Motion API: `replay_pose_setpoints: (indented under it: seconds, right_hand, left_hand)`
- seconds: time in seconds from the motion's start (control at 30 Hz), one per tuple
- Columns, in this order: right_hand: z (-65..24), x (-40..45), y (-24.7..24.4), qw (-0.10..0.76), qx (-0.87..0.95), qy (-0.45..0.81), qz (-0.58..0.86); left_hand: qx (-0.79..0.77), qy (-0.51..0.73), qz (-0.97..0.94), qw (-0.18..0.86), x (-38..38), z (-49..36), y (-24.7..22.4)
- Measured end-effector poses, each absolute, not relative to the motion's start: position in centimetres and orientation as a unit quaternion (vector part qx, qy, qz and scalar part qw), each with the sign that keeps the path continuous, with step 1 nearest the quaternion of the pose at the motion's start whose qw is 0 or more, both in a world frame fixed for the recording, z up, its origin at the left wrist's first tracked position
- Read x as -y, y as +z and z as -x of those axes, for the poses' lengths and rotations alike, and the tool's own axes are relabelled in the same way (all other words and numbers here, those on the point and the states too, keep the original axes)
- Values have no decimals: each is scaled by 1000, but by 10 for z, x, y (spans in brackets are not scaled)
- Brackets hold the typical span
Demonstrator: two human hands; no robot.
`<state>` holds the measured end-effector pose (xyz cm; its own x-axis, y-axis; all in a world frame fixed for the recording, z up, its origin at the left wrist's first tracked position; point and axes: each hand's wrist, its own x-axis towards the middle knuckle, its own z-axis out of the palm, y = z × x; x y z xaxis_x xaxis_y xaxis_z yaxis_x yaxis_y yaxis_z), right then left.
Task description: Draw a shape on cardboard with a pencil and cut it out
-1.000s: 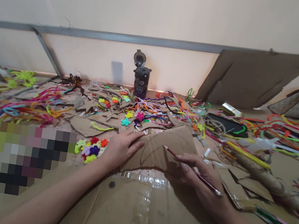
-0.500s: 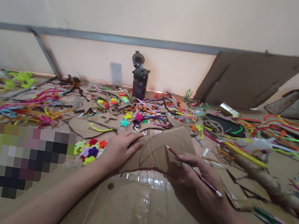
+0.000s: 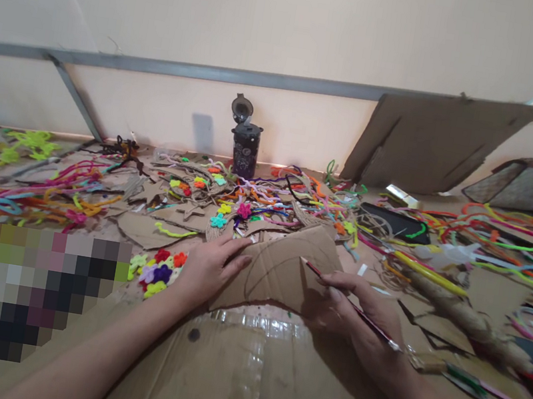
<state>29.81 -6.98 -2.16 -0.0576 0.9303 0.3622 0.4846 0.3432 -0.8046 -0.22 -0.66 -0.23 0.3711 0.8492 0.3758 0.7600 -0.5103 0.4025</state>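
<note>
Wall [image 3: 294, 22] of smooth, pale panels rises behind everything, crossed by a flat grey strip. Below it spreads the work surface [image 3: 197, 384], brown corrugated cardboard with faint ridges and glossy clear tape. A stiff cardboard sheet [image 3: 437, 142], roughly four-sided and rough-edged, leans against the wall.

The cardboard piece [image 3: 266, 297] lies in the middle between the two hands, matte and lightly creased, its near edge hollowed into a shallow curve. The left hand [image 3: 210, 268] rests over its left end, thumb and fingers on the upper face; whether any fingertip curls underneath, I cannot tell. The right hand [image 3: 362, 316] pinches a slim, dark red pencil [image 3: 312, 269] between thumb and fingers, the sharpened tip slanting down at the piece's face.

Beyond the piece stands a dark, cylindrical bottle [image 3: 244, 152], patterned, its round lid flipped up. Fuzzy, bendy stems [image 3: 68, 171] tangle to the left. Nearer are a flat cardboard star [image 3: 191, 210] and, just beside the left forearm, plump, round-petalled flowers [image 3: 161, 274]. Thin, dark curved lines [image 3: 248, 277] arc across the piece.
</note>
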Motion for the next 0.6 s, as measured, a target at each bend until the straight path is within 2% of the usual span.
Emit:
replay_pose_setpoints:
  seconds: [0.6]
  right_hand:
    - [-297,70,-7,464,684,175,535]
  left_hand:
    - [-481,278,-829,61,4,5,-5]
